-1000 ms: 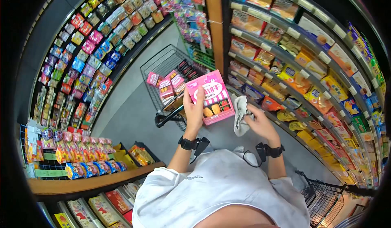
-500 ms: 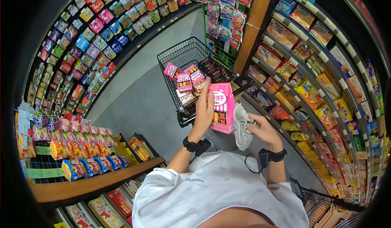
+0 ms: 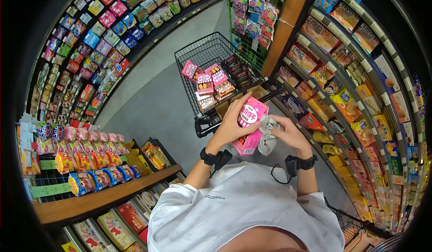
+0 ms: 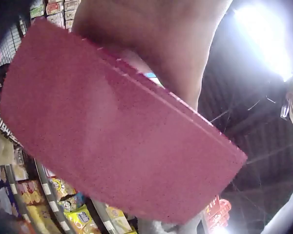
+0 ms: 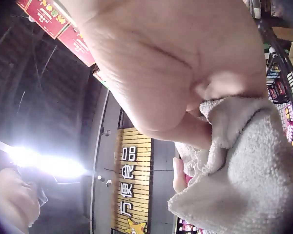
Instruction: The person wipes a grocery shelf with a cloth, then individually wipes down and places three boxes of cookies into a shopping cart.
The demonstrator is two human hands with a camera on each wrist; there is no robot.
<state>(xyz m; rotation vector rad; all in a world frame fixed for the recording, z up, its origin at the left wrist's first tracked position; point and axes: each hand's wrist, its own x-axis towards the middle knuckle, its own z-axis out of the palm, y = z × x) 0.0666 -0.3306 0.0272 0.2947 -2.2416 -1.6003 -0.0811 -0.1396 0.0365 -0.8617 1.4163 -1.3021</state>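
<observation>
A pink biscuit box (image 3: 248, 112) is tilted in front of the person's body in the head view. The left hand (image 3: 233, 125) grips it from the left, thumb across its front. In the left wrist view a plain pink panel of the box (image 4: 117, 126) fills the middle and hides most of the fingers. The right hand (image 3: 292, 137) holds a bunched light grey cloth (image 3: 269, 137) against the box's right side. Up close, the right wrist view shows the cloth (image 5: 239, 175) as fluffy terry, hanging from the curled fingers of the right hand (image 5: 171, 73).
A black wire shopping cart (image 3: 198, 45) stands ahead, with several pink boxes (image 3: 204, 84), dark packages (image 3: 238, 69) and a cardboard carton (image 3: 258, 91). Snack shelves (image 3: 355, 63) curve along the right. Bagged snacks (image 3: 103, 166) sit at left above a wooden ledge (image 3: 108, 191). Another cart (image 3: 348, 225) is behind, lower right.
The box has turned from facing up to a tilted, edge-on pose, and the left thumb now lies across its front. The cloth has come against the box's side. The view has swung so the cart sits further right.
</observation>
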